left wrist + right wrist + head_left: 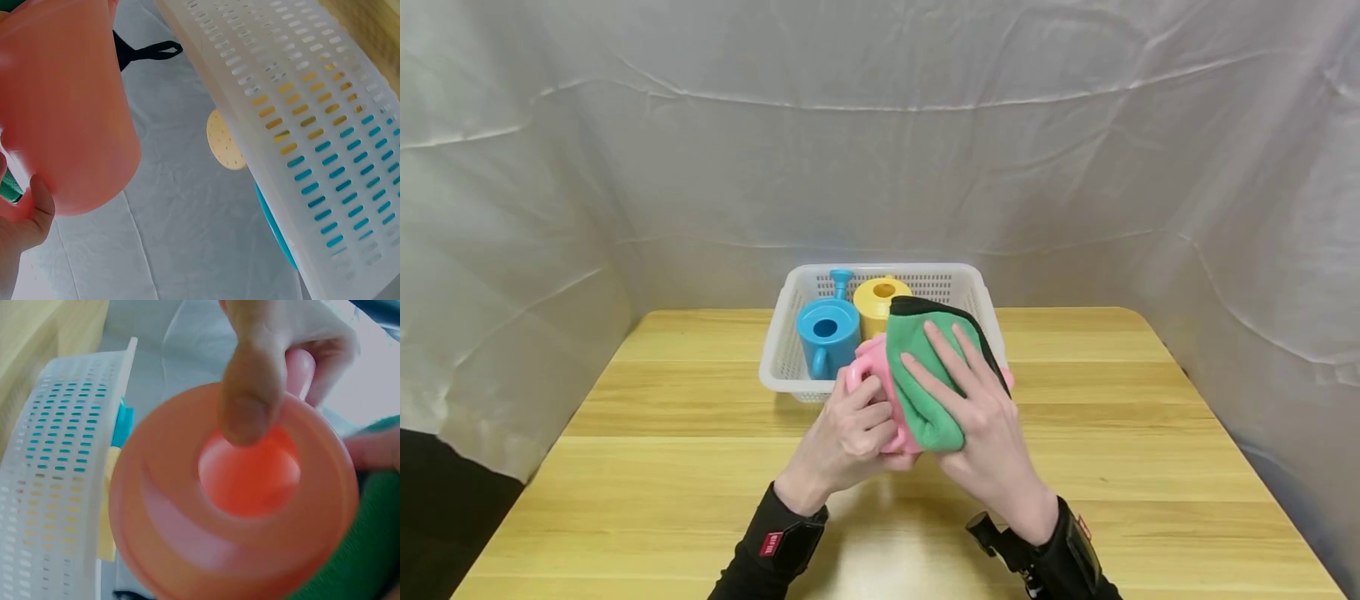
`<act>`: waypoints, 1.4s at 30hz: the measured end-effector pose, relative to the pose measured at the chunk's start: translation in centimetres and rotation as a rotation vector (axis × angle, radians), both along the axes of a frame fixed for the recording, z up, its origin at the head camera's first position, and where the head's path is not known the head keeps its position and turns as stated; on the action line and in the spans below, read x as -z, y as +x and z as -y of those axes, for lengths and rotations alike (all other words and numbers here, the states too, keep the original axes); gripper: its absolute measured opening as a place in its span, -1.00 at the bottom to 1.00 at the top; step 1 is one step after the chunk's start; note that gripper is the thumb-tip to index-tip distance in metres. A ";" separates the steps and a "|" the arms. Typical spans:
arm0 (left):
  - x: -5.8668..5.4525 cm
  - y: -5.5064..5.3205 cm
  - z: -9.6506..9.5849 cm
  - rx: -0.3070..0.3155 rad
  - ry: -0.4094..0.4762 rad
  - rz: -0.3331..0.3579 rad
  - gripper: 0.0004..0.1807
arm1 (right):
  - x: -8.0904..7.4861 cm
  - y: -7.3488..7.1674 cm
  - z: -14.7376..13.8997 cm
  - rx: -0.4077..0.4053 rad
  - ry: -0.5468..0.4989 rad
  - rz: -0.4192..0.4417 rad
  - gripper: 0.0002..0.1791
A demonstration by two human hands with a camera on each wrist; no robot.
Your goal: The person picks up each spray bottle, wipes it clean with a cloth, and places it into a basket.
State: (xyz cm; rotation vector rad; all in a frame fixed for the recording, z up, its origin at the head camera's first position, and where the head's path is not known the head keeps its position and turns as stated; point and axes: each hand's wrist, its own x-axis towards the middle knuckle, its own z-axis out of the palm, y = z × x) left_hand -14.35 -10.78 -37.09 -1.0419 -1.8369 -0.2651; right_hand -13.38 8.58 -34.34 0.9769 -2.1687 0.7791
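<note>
A pink watering can (874,360) is held up in front of the basket. My left hand (859,421) grips its handle, and the left thumb (250,400) lies on the can's top beside the round opening. My right hand (981,408) presses a green cloth (925,367) with black edging against the can's side, its fingers straight and spread. The cloth covers much of the can in the head view; a bit of pink shows past its right edge. The can's smooth wall (69,119) fills the left of the left wrist view, where the cloth's black loop (156,51) hangs behind it.
Behind the hands, a white perforated basket (775,358) stands on the wooden table (670,467). Inside are a blue watering can (829,329) and a yellow watering can (872,304). Pale sheeting (880,183) rises behind the table and along both sides.
</note>
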 end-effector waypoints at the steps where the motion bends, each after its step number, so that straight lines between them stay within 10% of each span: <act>1: 0.0 0.0 0.1 0.000 0.002 0.004 -0.59 | -0.1 0.0 -0.2 -0.020 0.019 -0.002 -0.26; 8: -0.3 0.1 0.8 0.023 0.029 0.027 -0.61 | -1.2 -0.1 -2.2 -0.217 0.159 0.000 -0.16; 18: -0.2 0.0 0.6 0.012 0.017 0.006 -0.50 | -0.2 -0.1 -0.7 -0.078 0.013 0.042 -0.16; 42: -0.2 0.2 1.5 0.006 0.016 0.059 -0.68 | -1.1 0.0 -1.8 -0.255 0.187 -0.013 -0.18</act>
